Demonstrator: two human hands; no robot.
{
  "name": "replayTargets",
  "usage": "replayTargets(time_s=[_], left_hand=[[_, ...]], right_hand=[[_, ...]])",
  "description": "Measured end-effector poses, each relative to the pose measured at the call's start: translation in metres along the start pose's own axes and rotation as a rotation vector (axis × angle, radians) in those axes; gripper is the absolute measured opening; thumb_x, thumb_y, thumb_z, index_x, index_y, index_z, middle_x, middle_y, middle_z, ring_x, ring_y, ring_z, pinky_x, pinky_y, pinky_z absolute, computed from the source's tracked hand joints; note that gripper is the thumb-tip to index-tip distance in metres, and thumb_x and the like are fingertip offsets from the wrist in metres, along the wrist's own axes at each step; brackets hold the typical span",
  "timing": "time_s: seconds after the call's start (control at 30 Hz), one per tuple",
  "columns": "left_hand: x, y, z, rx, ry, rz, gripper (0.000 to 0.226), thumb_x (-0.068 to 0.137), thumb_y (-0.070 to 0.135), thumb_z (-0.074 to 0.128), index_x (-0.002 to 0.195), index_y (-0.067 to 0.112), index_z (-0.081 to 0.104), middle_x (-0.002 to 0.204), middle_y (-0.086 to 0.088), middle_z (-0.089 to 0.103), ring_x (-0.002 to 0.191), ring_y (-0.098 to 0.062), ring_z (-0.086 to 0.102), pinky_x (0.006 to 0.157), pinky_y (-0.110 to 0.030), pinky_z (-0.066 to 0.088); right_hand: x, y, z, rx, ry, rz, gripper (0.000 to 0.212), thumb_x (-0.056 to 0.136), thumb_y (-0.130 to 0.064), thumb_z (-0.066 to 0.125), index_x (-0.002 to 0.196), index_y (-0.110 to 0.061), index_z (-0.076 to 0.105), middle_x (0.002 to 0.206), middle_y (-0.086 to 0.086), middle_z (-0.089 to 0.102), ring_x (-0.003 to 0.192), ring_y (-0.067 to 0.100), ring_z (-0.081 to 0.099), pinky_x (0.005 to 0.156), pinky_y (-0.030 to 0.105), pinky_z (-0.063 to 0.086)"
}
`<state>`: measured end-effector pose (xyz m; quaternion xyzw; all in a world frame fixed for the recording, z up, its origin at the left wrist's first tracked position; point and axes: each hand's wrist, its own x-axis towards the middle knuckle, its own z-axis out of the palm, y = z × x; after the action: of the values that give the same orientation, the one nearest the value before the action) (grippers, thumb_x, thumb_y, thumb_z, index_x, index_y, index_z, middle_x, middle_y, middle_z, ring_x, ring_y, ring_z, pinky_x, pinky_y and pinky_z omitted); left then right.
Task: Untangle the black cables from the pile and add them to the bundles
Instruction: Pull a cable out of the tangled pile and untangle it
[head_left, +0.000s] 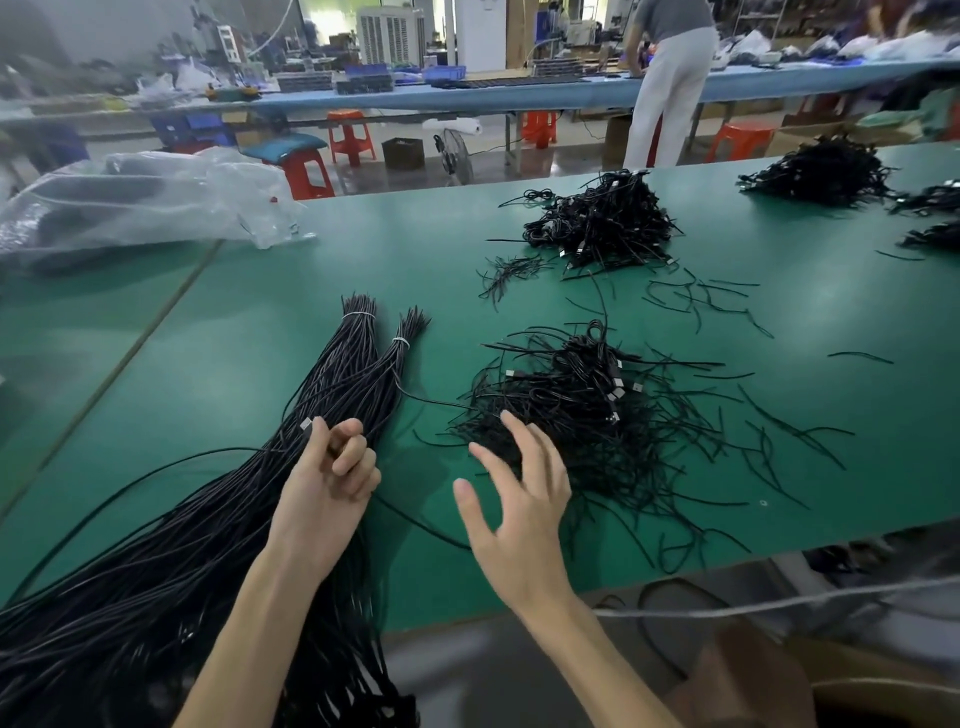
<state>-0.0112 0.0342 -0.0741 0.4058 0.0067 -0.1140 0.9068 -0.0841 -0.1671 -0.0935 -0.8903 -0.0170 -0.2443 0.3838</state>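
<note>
Standing by the green table, here's roughly where things are. Far left there's a crumpled clear plastic bag, not part of the job as far as I can see.

Next over are the bundles: two long sheaves of straightened black cables lying side by side. Each is tied with a white band near the far tip, and the near ends spill off the table edge. They're thick already, so a good chunk of sorting looks done.

The left hand sits on top of the bundles with its fingers curled in. There's a small plug right by the fingertip, but I honestly can't tell whether it's pinching a cable or just resting there.

The right hand is wide open with the fingers spread, their tips at the near edge of the pile, so I'd guess it's going for the next cable.

That pile is a proper rat's nest, with strays scattered round it. Behind it sits a second heap, and there are more heaps at the far right. My take: plenty left to do.
</note>
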Motion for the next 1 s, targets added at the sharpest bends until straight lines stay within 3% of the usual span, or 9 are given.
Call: replayTargets(time_s=[0.13, 0.4, 0.53, 0.63, 0.7, 0.77, 0.87, 0.93, 1.0], left_hand=[[-0.004, 0.0, 0.005, 0.011, -0.06, 0.04, 0.037, 0.109, 0.044, 0.045, 0.096, 0.019, 0.069, 0.066, 0.008, 0.032, 0.055, -0.009, 0.029, 0.052, -0.021, 0.035], [-0.021, -0.008, 0.039, 0.051, -0.285, 0.031, 0.036, 0.105, 0.039, 0.044, 0.116, 0.017, 0.07, 0.078, 0.005, 0.047, 0.065, -0.009, 0.045, 0.064, -0.022, 0.048], [-0.03, -0.017, 0.058, 0.037, -0.314, 0.056, 0.039, 0.105, 0.038, 0.041, 0.108, 0.017, 0.073, 0.08, 0.004, 0.054, 0.067, -0.011, 0.051, 0.071, -0.024, 0.051], [-0.038, -0.011, 0.054, 0.091, -0.425, 0.02, 0.038, 0.108, 0.04, 0.043, 0.104, 0.012, 0.068, 0.071, 0.008, 0.051, 0.051, -0.007, 0.047, 0.057, -0.022, 0.042], [-0.043, -0.002, 0.045, 0.219, -0.537, -0.029, 0.037, 0.108, 0.04, 0.048, 0.102, 0.008, 0.065, 0.062, 0.008, 0.054, 0.041, -0.005, 0.043, 0.05, -0.021, 0.033], [-0.047, 0.008, 0.038, 0.478, -0.656, -0.103, 0.04, 0.109, 0.037, 0.047, 0.106, 0.002, 0.065, 0.064, -0.001, 0.065, 0.041, -0.009, 0.051, 0.052, -0.018, 0.04], [-0.051, 0.015, 0.039, 0.959, -0.741, -0.17, 0.034, 0.11, 0.031, 0.048, 0.108, 0.003, 0.067, 0.088, -0.015, 0.075, 0.061, -0.027, 0.068, 0.061, -0.029, 0.047], [-0.051, 0.015, 0.044, 1.16, -0.733, -0.157, 0.027, 0.109, 0.019, 0.048, 0.105, 0.003, 0.069, 0.095, -0.012, 0.077, 0.077, -0.028, 0.074, 0.068, -0.032, 0.05], [-0.053, 0.014, 0.053, 1.355, -0.758, -0.172, 0.025, 0.108, 0.012, 0.051, 0.098, 0.008, 0.074, 0.092, -0.002, 0.078, 0.087, -0.019, 0.075, 0.08, -0.027, 0.053]], right_hand=[[-0.003, -0.001, 0.006, -0.075, -0.115, -0.172, 0.05, 0.104, -0.058, 0.042, 0.136, -0.025, 0.062, 0.149, -0.013, 0.045, 0.152, 0.008, 0.017, 0.127, 0.045, 0.007], [-0.007, -0.003, -0.001, 0.077, -0.407, -0.205, 0.056, 0.102, -0.061, 0.045, 0.137, -0.019, 0.057, 0.119, -0.015, 0.062, 0.13, 0.004, 0.033, 0.111, 0.025, 0.034], [-0.01, -0.003, -0.002, 0.193, -0.375, -0.19, 0.018, 0.104, -0.031, 0.055, 0.101, -0.019, 0.068, 0.09, -0.006, 0.065, 0.101, 0.002, 0.047, 0.089, 0.021, 0.044], [-0.007, -0.001, -0.005, 0.274, -0.383, -0.015, 0.02, 0.104, -0.029, 0.057, 0.087, -0.032, 0.066, 0.081, -0.006, 0.058, 0.08, 0.006, 0.055, 0.076, 0.019, 0.045], [-0.005, 0.0, -0.005, 0.317, -0.371, 0.024, 0.019, 0.1, -0.037, 0.061, 0.084, -0.032, 0.068, 0.077, -0.007, 0.058, 0.072, 0.008, 0.055, 0.067, 0.017, 0.041], [-0.006, 0.0, -0.004, 0.297, -0.396, -0.021, 0.027, 0.097, -0.046, 0.057, 0.078, -0.03, 0.069, 0.068, -0.006, 0.059, 0.063, 0.012, 0.05, 0.06, 0.026, 0.041], [-0.005, 0.0, -0.004, 0.302, -0.464, 0.037, 0.044, 0.101, -0.025, 0.056, 0.061, -0.043, 0.055, 0.057, -0.006, 0.054, 0.052, 0.016, 0.045, 0.053, 0.038, 0.042], [-0.004, 0.002, -0.006, 0.34, -0.468, 0.058, 0.043, 0.099, -0.023, 0.059, 0.058, -0.035, 0.053, 0.057, -0.001, 0.057, 0.055, 0.024, 0.049, 0.056, 0.045, 0.045], [-0.002, 0.001, -0.008, 0.393, -0.438, 0.056, 0.047, 0.1, -0.035, 0.061, 0.057, -0.022, 0.049, 0.054, 0.003, 0.049, 0.052, 0.02, 0.038, 0.051, 0.039, 0.036]])
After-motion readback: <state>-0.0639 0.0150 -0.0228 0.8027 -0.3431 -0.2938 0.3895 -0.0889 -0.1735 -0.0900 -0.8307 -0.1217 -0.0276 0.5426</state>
